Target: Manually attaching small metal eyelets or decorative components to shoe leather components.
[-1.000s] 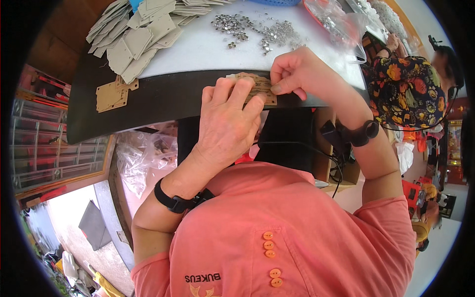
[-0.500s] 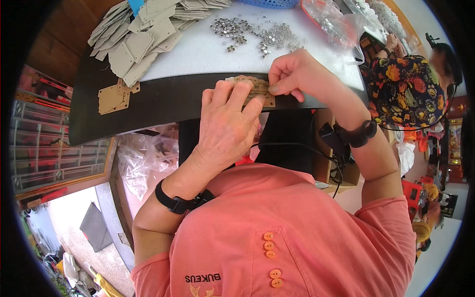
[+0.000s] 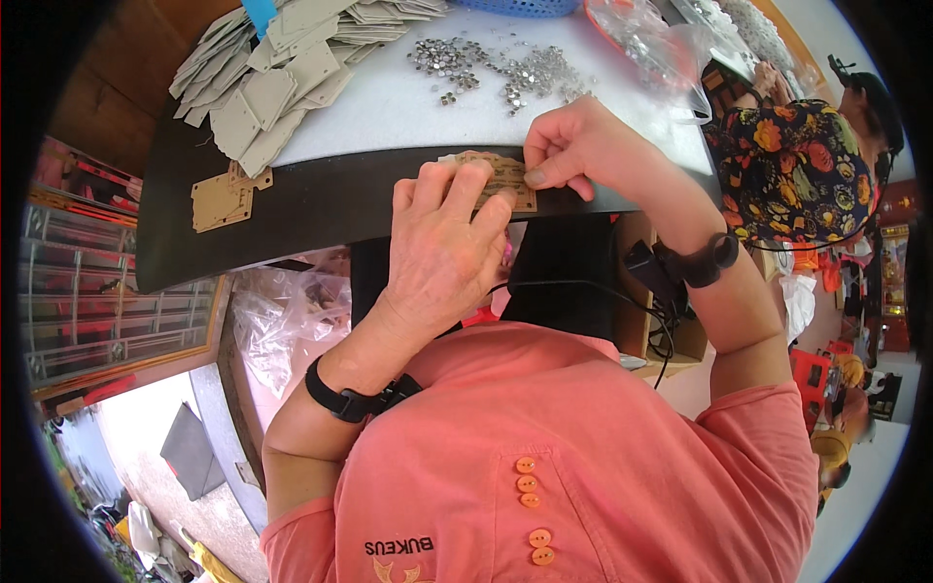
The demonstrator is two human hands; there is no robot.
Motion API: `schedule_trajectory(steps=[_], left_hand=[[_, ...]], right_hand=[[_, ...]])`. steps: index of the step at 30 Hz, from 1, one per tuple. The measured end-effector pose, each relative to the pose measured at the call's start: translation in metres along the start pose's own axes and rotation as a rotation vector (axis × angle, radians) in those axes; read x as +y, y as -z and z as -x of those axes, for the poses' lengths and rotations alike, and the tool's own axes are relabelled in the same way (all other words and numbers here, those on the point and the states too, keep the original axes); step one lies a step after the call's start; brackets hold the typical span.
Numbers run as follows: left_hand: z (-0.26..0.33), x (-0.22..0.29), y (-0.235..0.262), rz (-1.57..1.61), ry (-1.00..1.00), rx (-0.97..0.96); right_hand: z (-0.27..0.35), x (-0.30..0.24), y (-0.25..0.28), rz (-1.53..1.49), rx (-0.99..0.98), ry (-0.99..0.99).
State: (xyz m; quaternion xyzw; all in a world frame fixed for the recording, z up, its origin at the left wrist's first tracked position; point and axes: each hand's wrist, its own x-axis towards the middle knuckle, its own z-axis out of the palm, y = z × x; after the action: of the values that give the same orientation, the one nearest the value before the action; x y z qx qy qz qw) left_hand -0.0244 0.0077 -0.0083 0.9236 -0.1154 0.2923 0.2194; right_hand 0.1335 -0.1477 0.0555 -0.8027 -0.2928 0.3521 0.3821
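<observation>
At the dark front edge of the table lies a brown card (image 3: 517,197) with dark printed marks and small holes. My left hand (image 3: 442,228) bends over it, fingers curled down onto its left part and hiding much of it. At the card's right edge, my right hand (image 3: 580,148) is closed in a pinch, the thumb tip touching that edge. Whatever may sit between those fingertips is too small to make out. Beyond the hands, small shiny rhinestones (image 3: 449,58) lie in loose heaps on the white tabletop.
Grey-beige cards (image 3: 264,92) are piled at the far left, and brown cut cards (image 3: 222,201) lie on the dark edge. Far off stand a blue basket (image 3: 520,7) and a red tray (image 3: 646,44) under clear plastic. A person in a flowered top (image 3: 797,175) sits at right.
The whole view has shifted very slightly. Both hands keep nearly the same pose on the brown card.
</observation>
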Motion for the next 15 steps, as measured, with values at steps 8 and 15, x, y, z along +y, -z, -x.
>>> schedule_trajectory(steps=[8,15], left_hand=[[-0.001,-0.001,-0.001,-0.013,-0.007,0.001],[-0.002,0.001,0.0,-0.031,-0.017,0.027]], right_hand=[[-0.004,0.001,-0.003,0.024,0.036,-0.029],[-0.009,-0.009,0.002,0.137,0.015,-0.043]])
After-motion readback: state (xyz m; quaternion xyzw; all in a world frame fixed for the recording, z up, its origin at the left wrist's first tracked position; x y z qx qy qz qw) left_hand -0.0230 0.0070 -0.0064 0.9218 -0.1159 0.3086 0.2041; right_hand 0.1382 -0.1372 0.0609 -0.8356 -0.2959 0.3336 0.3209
